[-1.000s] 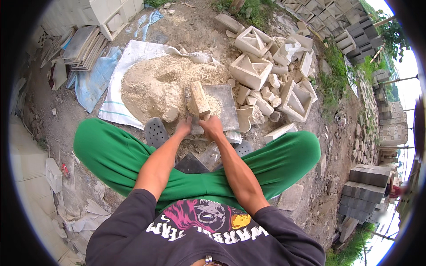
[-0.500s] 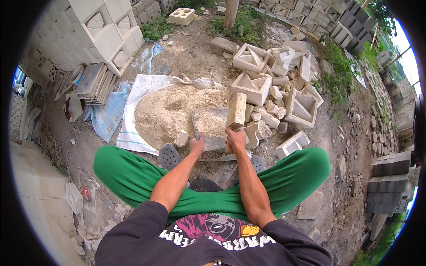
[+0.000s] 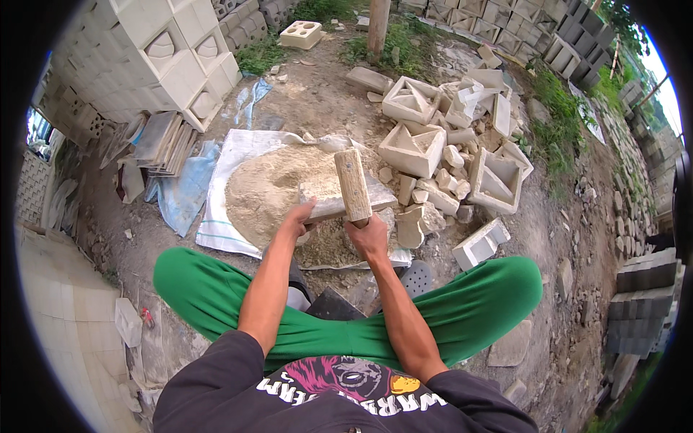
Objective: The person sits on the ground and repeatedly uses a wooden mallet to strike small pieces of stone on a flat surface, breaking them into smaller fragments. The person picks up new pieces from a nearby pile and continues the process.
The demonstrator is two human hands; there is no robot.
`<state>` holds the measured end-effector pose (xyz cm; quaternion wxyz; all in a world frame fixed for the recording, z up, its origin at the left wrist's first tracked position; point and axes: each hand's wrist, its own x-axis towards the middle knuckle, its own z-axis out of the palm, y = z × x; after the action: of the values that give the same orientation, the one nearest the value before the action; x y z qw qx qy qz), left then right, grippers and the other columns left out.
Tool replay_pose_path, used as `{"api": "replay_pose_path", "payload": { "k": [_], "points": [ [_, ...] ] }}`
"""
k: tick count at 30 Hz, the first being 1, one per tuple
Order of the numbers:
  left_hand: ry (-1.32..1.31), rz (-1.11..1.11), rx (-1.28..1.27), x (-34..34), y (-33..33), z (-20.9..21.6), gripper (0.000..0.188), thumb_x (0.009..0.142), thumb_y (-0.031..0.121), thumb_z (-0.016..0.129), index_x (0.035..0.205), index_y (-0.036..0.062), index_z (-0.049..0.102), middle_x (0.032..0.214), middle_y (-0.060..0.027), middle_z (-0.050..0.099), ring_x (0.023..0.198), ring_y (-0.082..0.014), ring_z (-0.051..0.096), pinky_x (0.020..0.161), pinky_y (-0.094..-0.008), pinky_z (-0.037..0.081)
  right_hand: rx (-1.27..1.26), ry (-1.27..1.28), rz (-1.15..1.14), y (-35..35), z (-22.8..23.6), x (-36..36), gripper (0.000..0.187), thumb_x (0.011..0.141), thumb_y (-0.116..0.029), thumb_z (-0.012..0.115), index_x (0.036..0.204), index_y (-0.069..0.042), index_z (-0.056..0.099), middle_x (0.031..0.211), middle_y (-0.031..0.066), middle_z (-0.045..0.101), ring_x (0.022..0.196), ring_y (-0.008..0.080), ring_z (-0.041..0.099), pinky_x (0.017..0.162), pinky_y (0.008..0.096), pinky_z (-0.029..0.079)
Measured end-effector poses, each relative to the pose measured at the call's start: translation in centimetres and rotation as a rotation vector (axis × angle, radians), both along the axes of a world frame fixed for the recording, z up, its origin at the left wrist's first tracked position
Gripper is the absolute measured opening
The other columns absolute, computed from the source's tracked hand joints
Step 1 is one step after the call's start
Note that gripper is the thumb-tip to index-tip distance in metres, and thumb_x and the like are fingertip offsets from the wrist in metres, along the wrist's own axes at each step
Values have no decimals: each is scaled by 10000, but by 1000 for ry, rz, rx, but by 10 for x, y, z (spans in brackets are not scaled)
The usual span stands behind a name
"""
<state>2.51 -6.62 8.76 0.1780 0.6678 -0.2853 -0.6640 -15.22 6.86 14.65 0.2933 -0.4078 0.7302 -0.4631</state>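
Note:
My left hand grips the near left edge of a flat grey slab, which is tilted above the pile with pale crumbly powder on its top. In my closed right hand is the handle of a wooden mallet. Its block-shaped head stands up in front of the slab and hides part of it. Beneath both lies a heap of pale powder on a white woven sack.
Broken cast blocks and rubble lie to the right of the sack. Flat boards are stacked at the left beside blue plastic sheeting. Pale blocks form a tall stack behind. A wooden post stands at the far side.
The slab has come up off the powder and now tilts. My left hand has moved left and farther out with it, while the mallet in my right hand has shifted left.

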Motion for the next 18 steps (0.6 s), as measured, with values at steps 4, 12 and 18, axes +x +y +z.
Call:
{"api": "replay_pose_path", "payload": {
  "k": [4,12,18],
  "points": [
    [-28,-1,9,-4,-1,11,357,954,449,650,1099,124,625,899,-35,642,753,-143,619,603,-291,524,-30,-22,-32,1,1,0,347,740,-267,760,892,39,696,771,201,712,723,290,718,676,398,540],
    [161,121,113,12,-21,19,365,931,416,684,1040,85,574,831,-52,620,572,-115,596,403,-201,515,-52,-143,-70,3,9,-8,326,750,-230,760,945,23,695,807,229,708,799,349,729,683,416,550],
    [296,168,108,11,-32,33,323,951,396,658,1016,90,576,822,-42,608,523,-93,565,388,-185,520,-171,98,-15,5,-5,-2,276,731,-213,773,885,4,700,828,236,699,788,391,709,683,441,557]
  ]
}}
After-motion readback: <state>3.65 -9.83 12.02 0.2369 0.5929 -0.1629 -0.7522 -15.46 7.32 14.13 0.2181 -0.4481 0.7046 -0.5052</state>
